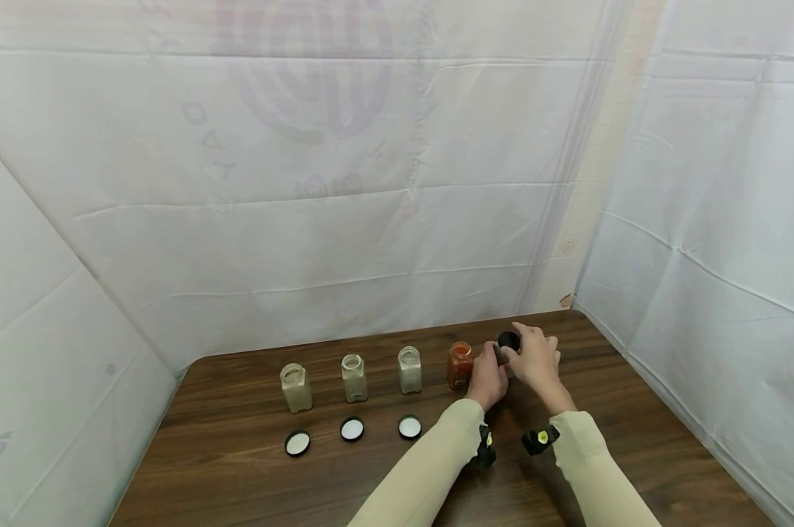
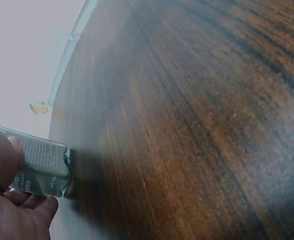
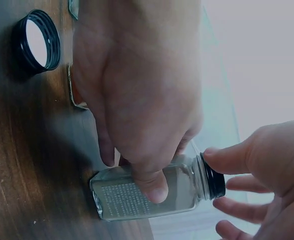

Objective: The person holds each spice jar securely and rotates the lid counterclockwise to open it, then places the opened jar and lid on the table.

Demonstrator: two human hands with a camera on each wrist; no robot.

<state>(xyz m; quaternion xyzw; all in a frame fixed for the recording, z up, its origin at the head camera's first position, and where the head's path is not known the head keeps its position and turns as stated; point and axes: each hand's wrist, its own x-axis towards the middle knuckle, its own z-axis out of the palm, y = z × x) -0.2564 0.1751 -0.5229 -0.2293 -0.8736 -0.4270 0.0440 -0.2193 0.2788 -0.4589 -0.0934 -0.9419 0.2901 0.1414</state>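
My left hand (image 1: 489, 377) grips a glass jar (image 3: 122, 197) with printed text, its thumb lying along the side. The jar stands on the wooden table at the right end of a row, mostly hidden by my hands in the head view. A black lid (image 3: 215, 176) sits on its neck. My right hand (image 1: 535, 359) holds this lid from above, thumb on one side and fingers on the other. Just left of my left hand is an open jar of red-orange contents (image 1: 459, 366). In the left wrist view, the jar's lower part (image 2: 42, 162) shows between the fingers.
Three open jars with pale contents, a left one (image 1: 296, 388), a middle one (image 1: 354, 378) and a right one (image 1: 410, 370), continue the row leftward. Before them lie black lids (image 1: 297, 443), white inside up. White cloth walls (image 1: 344, 241) border the table (image 1: 238, 483).
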